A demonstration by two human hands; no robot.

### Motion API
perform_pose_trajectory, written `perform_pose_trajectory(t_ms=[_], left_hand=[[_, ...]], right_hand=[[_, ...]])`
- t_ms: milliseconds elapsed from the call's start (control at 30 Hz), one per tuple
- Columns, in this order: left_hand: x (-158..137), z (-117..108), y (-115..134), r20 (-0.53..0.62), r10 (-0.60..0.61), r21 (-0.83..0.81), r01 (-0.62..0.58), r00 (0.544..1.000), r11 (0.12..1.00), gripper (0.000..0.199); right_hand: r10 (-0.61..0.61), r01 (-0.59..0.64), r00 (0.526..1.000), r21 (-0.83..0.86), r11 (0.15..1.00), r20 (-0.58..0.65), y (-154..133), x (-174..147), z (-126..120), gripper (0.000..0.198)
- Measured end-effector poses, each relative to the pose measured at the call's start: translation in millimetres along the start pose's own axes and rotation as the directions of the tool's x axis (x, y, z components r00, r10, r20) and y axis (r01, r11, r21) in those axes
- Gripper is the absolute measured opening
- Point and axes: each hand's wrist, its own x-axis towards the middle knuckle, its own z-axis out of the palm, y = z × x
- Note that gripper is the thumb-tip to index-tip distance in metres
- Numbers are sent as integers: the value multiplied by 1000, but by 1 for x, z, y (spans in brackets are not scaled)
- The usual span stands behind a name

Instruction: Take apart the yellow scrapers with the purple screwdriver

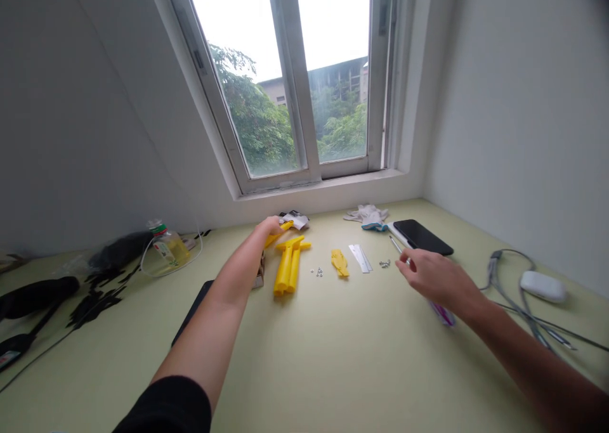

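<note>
"What's the biggest thing you're seeing?"

"A pale green table point(328, 363). Some yellow tubes point(287, 268) are sitting on it, so I'm placing everything by those."

"And the hands?"

"The left hand point(270, 226) is hanging just beyond the tubes and a little left, partly covering a yellow part point(286, 226). Its fingers are mostly hiding, so I can't tell whether it's gripping. The right hand point(431, 277) is curving over a screwdriver point(396, 245), well to the right of the tubes — I can't tell whether it's holding it or only touching."

"What else is lying about?"

"A pair of gloves point(368, 215) is lying beyond the tubes and to the right, and a black phone point(422, 237) is lying farther right. Flat yellow pieces point(339, 263) are resting near the tubes' right side, with white strips point(360, 259) just past those."

"And the smallest?"

"Tiny metal bits point(319, 272) — they're sitting just right of the tubes."
</note>
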Motion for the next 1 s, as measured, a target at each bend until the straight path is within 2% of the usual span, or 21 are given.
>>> perform_pose_trajectory(t_ms=[133, 200, 267, 333, 433, 467, 533, 600, 667, 767, 900, 1000], left_hand=[[19, -16, -5, 128, -84, -158, 104, 988, 982, 23], [14, -24, -9, 133, -80, -262, 113, 988, 958, 24], [-2, -29, -11, 93, -66, -373, 96, 993, 923, 23], [-26, -30, -9, 32, -57, -470, 66, 998, 880, 23], [-76, -18, -1, -39, -57, -622, 21, 998, 783, 29], [-94, -12, 3, -53, -54, -755, -5, 997, 656, 34], [-131, 3, 12, -20, -53, -914, 4, 998, 405, 48], [-163, 18, 21, -6, -53, -971, 7, 999, 240, 62], [-189, 30, 31, 17, -28, -988, 22, 999, 152, 67], [-211, 41, 41, 52, -25, -997, 53, 998, 63, 66], [-219, 52, 48, 63, -53, -998, 62, 997, -25, 62], [-218, 62, 50, 26, -67, -997, 21, 997, -72, 58]], right_hand=[[-39, 45, 995, 73, 996, -90, -4, -1, -3, 25], [-77, 97, 991, 185, 978, -113, -11, -1, -4, 25], [-111, 132, 991, 367, 921, -79, -24, -1, -5, 28], [-155, 125, 988, 579, 805, 2, -44, 1, -6, 32], [-210, 52, 975, 844, 534, 73, -80, 6, -7, 38], [-206, 28, 976, 897, 441, 71, -92, 9, -9, 40], [-174, 7, 984, 954, 301, 47, -113, 13, -12, 43], [-164, 24, 986, 972, 234, 15, -130, 15, -17, 41], [-194, 40, 981, 976, 216, 3, -142, 14, -21, 36], [-258, 19, 965, 969, 246, 47, -150, 10, -23, 31], [-338, 12, 938, 968, 251, 76, -149, 8, -20, 32], [-390, 29, 917, 966, 257, 77, -146, 10, -18, 35]])
